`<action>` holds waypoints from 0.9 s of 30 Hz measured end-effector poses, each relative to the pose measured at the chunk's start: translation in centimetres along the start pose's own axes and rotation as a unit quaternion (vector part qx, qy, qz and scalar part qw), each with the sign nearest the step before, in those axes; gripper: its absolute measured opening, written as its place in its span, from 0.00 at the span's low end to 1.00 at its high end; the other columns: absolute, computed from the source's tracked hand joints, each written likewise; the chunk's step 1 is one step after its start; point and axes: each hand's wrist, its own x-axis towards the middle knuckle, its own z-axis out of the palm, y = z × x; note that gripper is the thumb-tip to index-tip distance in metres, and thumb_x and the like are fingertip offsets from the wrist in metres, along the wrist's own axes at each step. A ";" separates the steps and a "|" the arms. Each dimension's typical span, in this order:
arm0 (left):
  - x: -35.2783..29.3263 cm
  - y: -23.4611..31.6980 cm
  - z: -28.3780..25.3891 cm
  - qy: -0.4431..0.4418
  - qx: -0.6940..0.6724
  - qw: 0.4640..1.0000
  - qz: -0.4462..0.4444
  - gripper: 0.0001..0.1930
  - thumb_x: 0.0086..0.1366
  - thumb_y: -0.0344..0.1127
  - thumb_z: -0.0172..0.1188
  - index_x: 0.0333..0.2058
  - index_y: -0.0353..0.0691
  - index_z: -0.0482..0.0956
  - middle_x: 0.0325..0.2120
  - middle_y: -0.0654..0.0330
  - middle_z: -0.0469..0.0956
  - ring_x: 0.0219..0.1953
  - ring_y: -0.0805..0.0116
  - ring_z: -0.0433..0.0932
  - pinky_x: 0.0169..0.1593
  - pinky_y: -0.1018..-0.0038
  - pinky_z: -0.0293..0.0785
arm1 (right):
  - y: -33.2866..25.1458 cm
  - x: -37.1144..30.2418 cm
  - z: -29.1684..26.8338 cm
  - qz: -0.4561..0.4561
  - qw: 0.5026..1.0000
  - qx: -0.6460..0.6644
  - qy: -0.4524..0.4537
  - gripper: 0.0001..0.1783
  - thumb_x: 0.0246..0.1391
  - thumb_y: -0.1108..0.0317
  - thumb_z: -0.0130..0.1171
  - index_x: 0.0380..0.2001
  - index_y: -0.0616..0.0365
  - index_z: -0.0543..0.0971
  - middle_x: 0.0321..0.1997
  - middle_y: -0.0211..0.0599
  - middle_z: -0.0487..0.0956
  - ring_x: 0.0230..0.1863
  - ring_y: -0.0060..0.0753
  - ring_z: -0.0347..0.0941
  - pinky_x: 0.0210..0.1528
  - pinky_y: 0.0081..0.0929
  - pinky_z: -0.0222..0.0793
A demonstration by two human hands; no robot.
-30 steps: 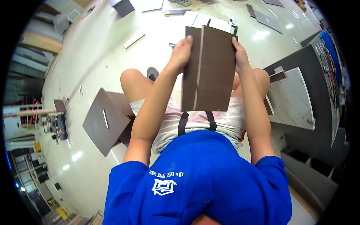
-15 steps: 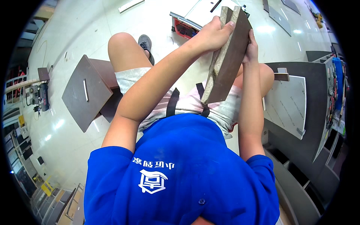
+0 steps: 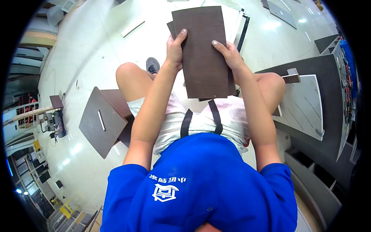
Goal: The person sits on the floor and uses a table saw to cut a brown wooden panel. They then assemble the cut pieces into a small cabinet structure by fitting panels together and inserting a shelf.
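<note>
A dark panel is held flat above the knees, pinched at its edges by the left hand and right hand, joined to nothing yet.

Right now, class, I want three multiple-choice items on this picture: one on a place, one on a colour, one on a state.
1. Where does the dark panel with the pale handle lie?
A. on the floor to the person's left
B. on the person's lap
C. on the white board to the right

2. What colour is the person's shirt?
A. red
B. blue
C. grey

3. How is the brown panel held?
A. by the left hand alone
B. it lies on the floor, untouched
C. by both hands at its sides

Answers:
1 A: the dark panel rests on the floor beside the left knee.
2 B: the shirt is blue.
3 C: the left hand and the right hand grip the brown panel.
</note>
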 end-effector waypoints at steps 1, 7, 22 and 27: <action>0.2 -0.5 0.5 0.021 0.026 0.999 0.017 0.26 0.66 0.43 0.60 0.53 0.31 0.63 0.45 0.47 0.75 0.43 0.59 0.79 0.46 0.64 0.80 | 0.5 0.1 -0.1 0.006 1.000 0.024 0.003 0.33 0.57 0.49 0.62 0.56 0.65 0.71 0.47 0.43 0.79 0.47 0.30 0.76 0.49 0.28 0.73; 0.8 -3.5 -1.3 0.096 0.060 0.991 -0.065 0.24 0.69 0.43 0.55 0.52 0.30 0.61 0.44 0.46 0.75 0.44 0.61 0.79 0.47 0.66 0.79 | 5.0 1.6 -1.4 0.054 0.993 0.107 -0.012 0.30 0.60 0.50 0.56 0.56 0.63 0.70 0.47 0.41 0.77 0.46 0.30 0.75 0.49 0.27 0.72; 1.6 -4.9 -1.9 0.108 0.185 0.973 -0.089 0.24 0.69 0.47 0.57 0.51 0.31 0.67 0.43 0.49 0.77 0.42 0.64 0.79 0.44 0.69 0.78 | 11.6 4.9 -1.2 0.072 0.994 0.086 0.015 0.36 0.63 0.47 0.53 0.64 0.61 0.62 0.59 0.43 0.71 0.58 0.34 0.68 0.61 0.29 0.63; 3.3 -6.8 -4.0 0.108 0.178 0.972 -0.110 0.23 0.70 0.47 0.56 0.50 0.31 0.68 0.42 0.50 0.77 0.41 0.64 0.79 0.44 0.69 0.78 | 13.7 5.9 -0.8 0.054 0.994 0.087 0.037 0.38 0.63 0.44 0.52 0.63 0.64 0.64 0.58 0.44 0.72 0.58 0.35 0.68 0.61 0.29 0.63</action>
